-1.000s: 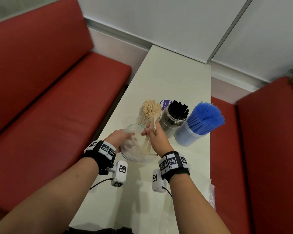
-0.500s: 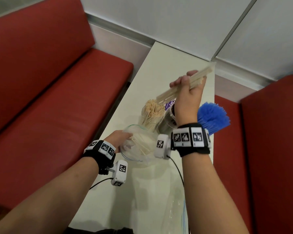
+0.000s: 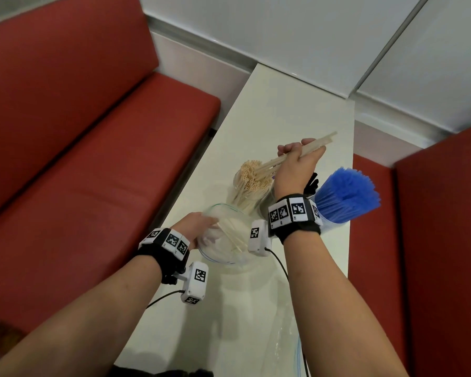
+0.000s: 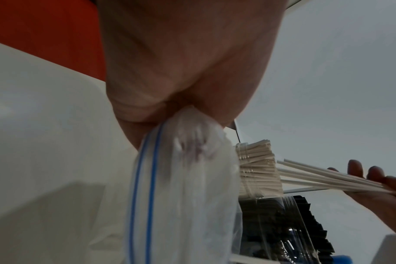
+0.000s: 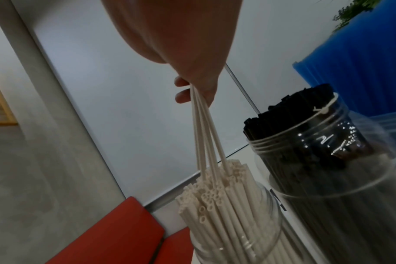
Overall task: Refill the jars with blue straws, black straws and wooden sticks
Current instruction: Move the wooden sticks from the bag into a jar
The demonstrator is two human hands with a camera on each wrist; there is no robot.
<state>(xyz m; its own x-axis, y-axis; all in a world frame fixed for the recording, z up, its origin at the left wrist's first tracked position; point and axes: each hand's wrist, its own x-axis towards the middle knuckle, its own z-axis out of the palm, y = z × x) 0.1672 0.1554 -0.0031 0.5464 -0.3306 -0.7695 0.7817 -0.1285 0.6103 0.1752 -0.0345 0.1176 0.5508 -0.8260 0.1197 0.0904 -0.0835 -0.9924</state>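
On a white table [image 3: 297, 104], the left hand [image 3: 199, 227] pinches the rim of a clear zip bag [image 3: 226, 240] of pale sticks. The right hand [image 3: 297, 164] grips a bundle of wooden sticks [image 3: 305, 151], slanted, lower ends entering the stick jar [image 3: 249, 191]. Rightward stand black straws [image 5: 289, 114] and blue straws [image 3: 346, 194]. No legible writing.

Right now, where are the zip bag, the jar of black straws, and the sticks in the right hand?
zip bag [image 4: 185, 187], left wrist view, on its clear plastic beside the blue seal lines.
jar of black straws [image 5: 341, 205], right wrist view, on the clear wall.
sticks [image 3: 307, 148], head view, on the bundle just past the gripping fingers.
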